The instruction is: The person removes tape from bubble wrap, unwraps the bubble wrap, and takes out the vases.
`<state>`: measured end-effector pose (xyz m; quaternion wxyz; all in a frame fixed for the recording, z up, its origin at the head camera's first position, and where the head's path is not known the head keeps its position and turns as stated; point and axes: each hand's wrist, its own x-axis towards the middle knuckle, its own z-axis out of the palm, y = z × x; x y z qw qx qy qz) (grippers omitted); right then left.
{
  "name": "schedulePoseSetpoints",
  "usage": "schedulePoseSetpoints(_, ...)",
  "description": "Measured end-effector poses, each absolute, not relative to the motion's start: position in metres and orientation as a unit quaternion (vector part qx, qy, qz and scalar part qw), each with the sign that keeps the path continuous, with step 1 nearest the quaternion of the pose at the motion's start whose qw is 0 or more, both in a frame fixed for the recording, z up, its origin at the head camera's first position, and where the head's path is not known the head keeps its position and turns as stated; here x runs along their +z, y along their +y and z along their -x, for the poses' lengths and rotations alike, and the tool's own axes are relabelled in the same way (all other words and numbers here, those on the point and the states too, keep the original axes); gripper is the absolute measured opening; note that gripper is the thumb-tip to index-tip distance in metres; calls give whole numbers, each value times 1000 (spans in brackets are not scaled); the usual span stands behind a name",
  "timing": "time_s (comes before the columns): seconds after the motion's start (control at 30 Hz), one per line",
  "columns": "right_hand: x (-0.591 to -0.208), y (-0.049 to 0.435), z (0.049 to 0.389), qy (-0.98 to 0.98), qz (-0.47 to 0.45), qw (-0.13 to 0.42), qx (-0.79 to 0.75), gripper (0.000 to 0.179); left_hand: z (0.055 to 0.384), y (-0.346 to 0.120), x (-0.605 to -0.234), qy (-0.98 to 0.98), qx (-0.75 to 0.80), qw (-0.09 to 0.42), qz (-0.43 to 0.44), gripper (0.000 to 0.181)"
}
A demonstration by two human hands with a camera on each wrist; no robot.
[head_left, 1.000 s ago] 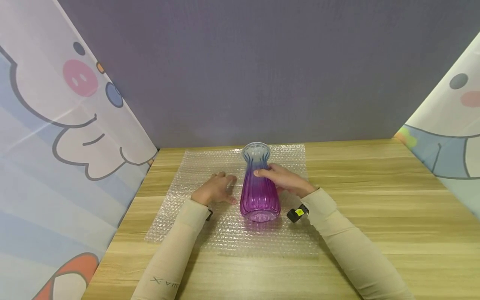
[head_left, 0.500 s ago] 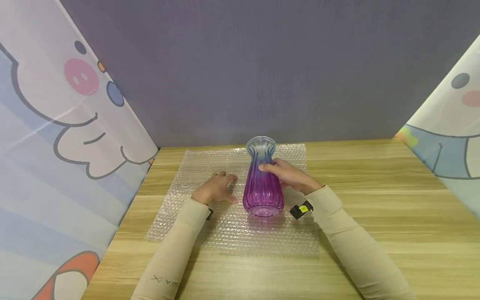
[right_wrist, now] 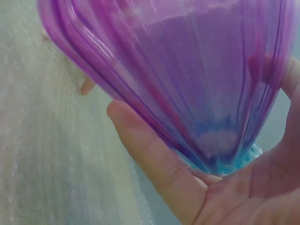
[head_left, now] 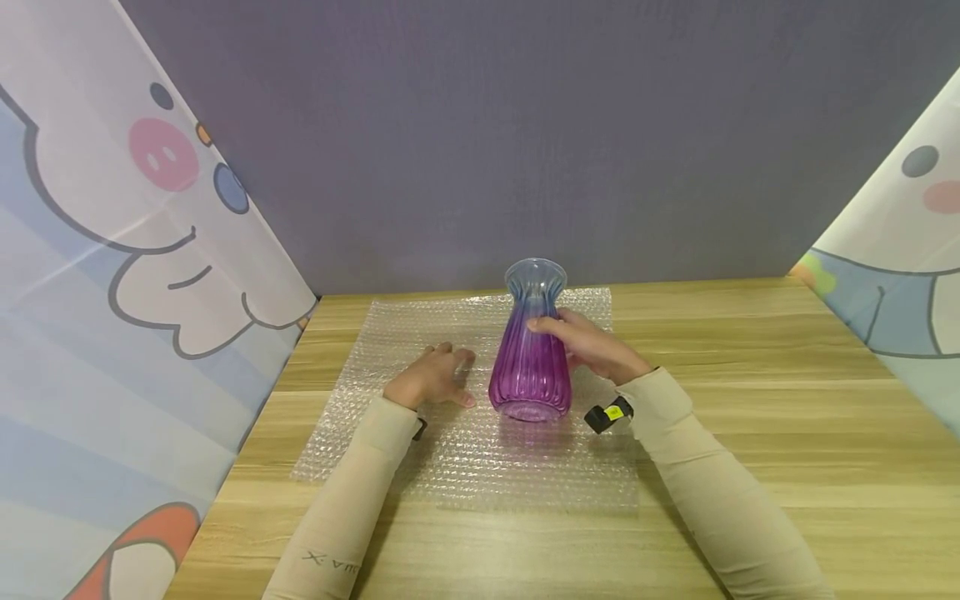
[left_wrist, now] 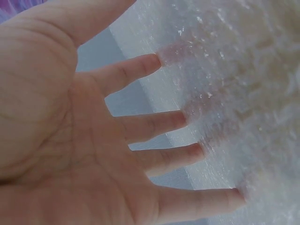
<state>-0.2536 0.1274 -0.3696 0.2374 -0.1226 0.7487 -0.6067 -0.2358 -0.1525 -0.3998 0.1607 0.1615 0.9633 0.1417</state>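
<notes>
now shifting the vase [head_left: 528, 379] toward one o'clock from its spot a second ago, clamped between thumb and fingers of the right hand [head_left: 592, 346] round the neck. holding it over the bubble wrap [head_left: 525, 479] on the table [head_left: 757, 400]. keeping the left hand [head_left: 433, 377] where it was, nine o'clock from the vase, fingers apart, touching the wrap.

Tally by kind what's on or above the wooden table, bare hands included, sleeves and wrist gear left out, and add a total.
Vase: 1
Bubble wrap sheet: 1
Hands: 2 (left hand, right hand)
Total: 4
</notes>
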Motion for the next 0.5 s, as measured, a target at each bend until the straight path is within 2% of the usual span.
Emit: schedulePoseSetpoints(0.5, -362, 140, 258, 726, 119, 204, -646, 66, 234, -152, -399, 963, 146, 158, -161, 88)
